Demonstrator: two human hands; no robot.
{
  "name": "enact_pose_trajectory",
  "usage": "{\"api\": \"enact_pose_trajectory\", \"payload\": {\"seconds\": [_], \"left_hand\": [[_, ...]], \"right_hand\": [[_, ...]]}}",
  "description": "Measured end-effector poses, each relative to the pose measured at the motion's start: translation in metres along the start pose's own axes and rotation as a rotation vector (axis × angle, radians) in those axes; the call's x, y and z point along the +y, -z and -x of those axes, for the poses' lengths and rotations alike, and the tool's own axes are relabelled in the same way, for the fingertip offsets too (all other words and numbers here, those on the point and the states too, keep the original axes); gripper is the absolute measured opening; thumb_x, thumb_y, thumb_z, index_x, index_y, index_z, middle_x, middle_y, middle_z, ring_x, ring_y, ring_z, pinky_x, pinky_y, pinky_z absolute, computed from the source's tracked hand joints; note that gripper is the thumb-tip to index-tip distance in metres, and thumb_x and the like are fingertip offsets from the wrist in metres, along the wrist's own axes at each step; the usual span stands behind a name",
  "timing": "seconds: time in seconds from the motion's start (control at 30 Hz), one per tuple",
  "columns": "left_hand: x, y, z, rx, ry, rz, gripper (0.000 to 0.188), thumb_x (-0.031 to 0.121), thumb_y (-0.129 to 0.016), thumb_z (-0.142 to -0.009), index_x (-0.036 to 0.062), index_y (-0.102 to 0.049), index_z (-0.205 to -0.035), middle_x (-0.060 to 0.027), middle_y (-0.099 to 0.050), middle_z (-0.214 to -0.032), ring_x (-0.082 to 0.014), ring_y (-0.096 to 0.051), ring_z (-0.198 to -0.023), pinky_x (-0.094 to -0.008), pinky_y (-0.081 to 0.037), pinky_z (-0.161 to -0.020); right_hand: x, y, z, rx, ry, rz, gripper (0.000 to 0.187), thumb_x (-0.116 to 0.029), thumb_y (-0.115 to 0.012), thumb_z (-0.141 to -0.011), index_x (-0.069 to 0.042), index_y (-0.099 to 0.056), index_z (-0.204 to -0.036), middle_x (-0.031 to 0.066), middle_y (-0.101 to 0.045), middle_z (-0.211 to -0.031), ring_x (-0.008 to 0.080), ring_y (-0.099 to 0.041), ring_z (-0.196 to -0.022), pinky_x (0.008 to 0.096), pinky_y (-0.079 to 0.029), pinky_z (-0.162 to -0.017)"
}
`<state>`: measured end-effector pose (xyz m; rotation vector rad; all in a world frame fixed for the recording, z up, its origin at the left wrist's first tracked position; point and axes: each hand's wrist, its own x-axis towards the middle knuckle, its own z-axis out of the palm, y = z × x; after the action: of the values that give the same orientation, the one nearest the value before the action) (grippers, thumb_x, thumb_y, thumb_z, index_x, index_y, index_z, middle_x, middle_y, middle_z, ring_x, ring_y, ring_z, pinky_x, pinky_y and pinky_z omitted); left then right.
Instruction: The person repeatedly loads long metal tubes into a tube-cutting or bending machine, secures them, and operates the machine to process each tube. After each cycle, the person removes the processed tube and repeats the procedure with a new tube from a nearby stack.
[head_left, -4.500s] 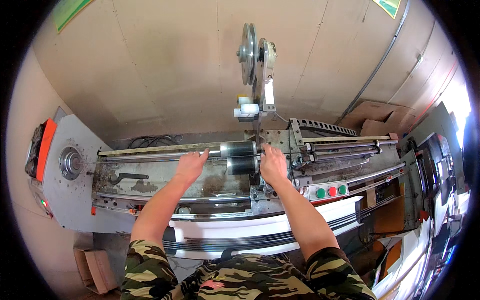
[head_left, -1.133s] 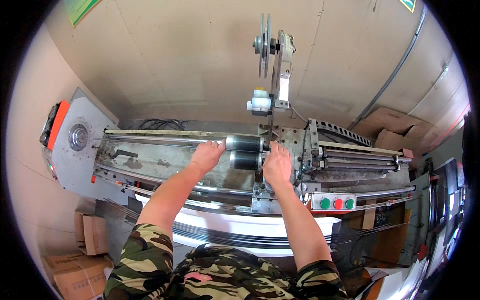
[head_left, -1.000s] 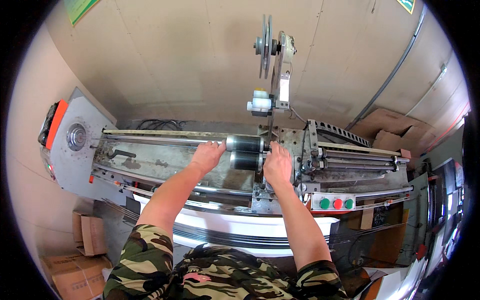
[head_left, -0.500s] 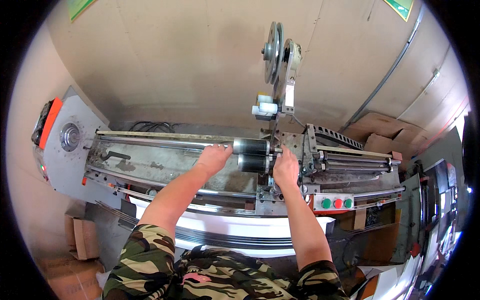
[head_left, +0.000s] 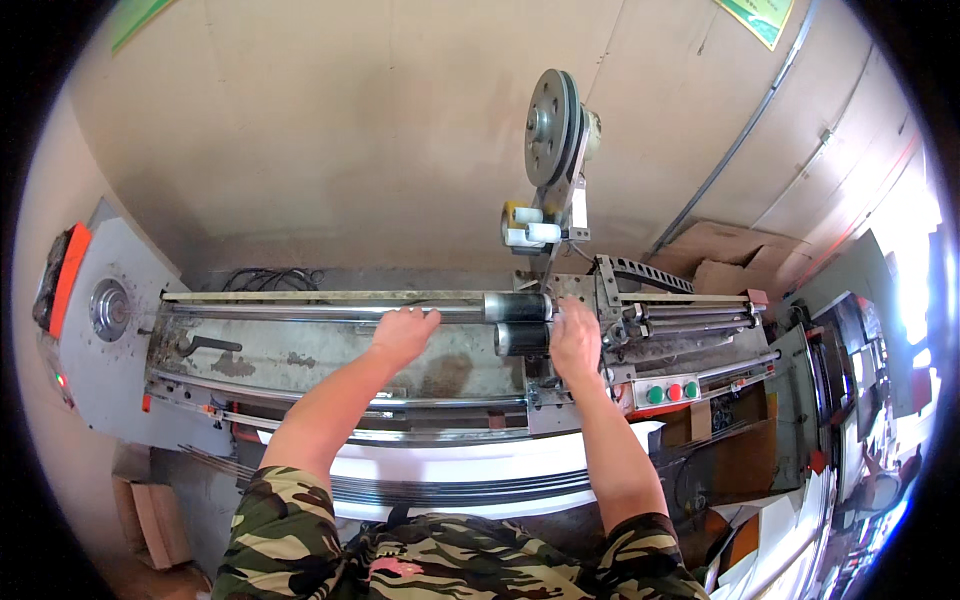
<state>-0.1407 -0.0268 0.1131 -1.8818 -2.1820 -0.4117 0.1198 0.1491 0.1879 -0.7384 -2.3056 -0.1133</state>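
Camouflage shirt point(head_left: 500, 552), short sleeves point(head_left: 282, 532) (pink patch point(head_left: 393, 569))

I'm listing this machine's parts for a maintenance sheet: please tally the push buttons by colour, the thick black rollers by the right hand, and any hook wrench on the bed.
Green push buttons: 2
Red push button: 1
Black rollers: 2
Hook wrench: 1
Total: 6

Beige panelled wall point(head_left: 350, 150), seams showing; green posters point(head_left: 766, 20) cut off at both top corners, grey conduit point(head_left: 745, 132) slanting down on the right. Loose cardboard point(head_left: 728, 243) at the wall's foot, brown carton point(head_left: 158, 524) on grey floor point(head_left: 206, 490) lower left. Strong glare point(head_left: 915, 205) far right.
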Motion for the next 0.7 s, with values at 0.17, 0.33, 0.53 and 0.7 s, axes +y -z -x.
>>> {"api": "enact_pose_trajectory", "payload": {"seconds": [0.17,0.33,0.53,0.7], "left_hand": [[-0.057,-0.005,0.033,-0.014,-0.029,0.021,0.023,0.011,-0.058,-0.086,0.0099,-0.060,-0.109,-0.0127,-0.067,-0.089,-0.0311,-0.068,-0.084,-0.0445,-0.054,-0.067],[-0.129,-0.004,0.079,-0.044,-0.018,-0.014,0.033,0.009,-0.056,-0.086,0.0122,-0.061,-0.118,-0.0129,-0.067,-0.091,-0.0325,-0.068,-0.084,-0.0451,-0.054,-0.067],[-0.219,0.020,0.140,-0.137,0.027,-0.038,0.041,0.006,-0.053,-0.086,0.0149,-0.060,-0.125,-0.0149,-0.068,-0.098,-0.0334,-0.068,-0.089,-0.0461,-0.054,-0.073],[-0.308,0.022,0.199,-0.154,0.055,-0.073,0.041,0.005,-0.052,-0.086,0.0136,-0.060,-0.125,-0.0168,-0.068,-0.102,-0.0347,-0.068,-0.093,-0.0468,-0.053,-0.079]], "right_hand": [[-0.076,-0.032,-0.006,-0.040,0.152,-0.101,0.029,-0.011,-0.063,-0.087,0.000,-0.063,-0.114,0.0197,-0.063,-0.126,0.0353,-0.058,-0.120,0.0452,-0.044,-0.104],[-0.132,-0.074,-0.005,-0.134,0.173,-0.105,0.033,-0.017,-0.065,-0.089,0.000,-0.063,-0.116,0.0183,-0.062,-0.128,0.0342,-0.057,-0.120,0.0450,-0.042,-0.106],[-0.160,-0.101,0.006,-0.251,0.112,-0.075,0.035,-0.022,-0.065,-0.090,0.000,-0.063,-0.116,0.0180,-0.064,-0.125,0.0338,-0.058,-0.119,0.0447,-0.041,-0.108],[-0.187,-0.111,0.007,-0.244,0.107,-0.083,0.032,-0.021,-0.065,-0.089,-0.001,-0.064,-0.114,0.0181,-0.066,-0.120,0.0337,-0.059,-0.115,0.0450,-0.042,-0.104]]}}
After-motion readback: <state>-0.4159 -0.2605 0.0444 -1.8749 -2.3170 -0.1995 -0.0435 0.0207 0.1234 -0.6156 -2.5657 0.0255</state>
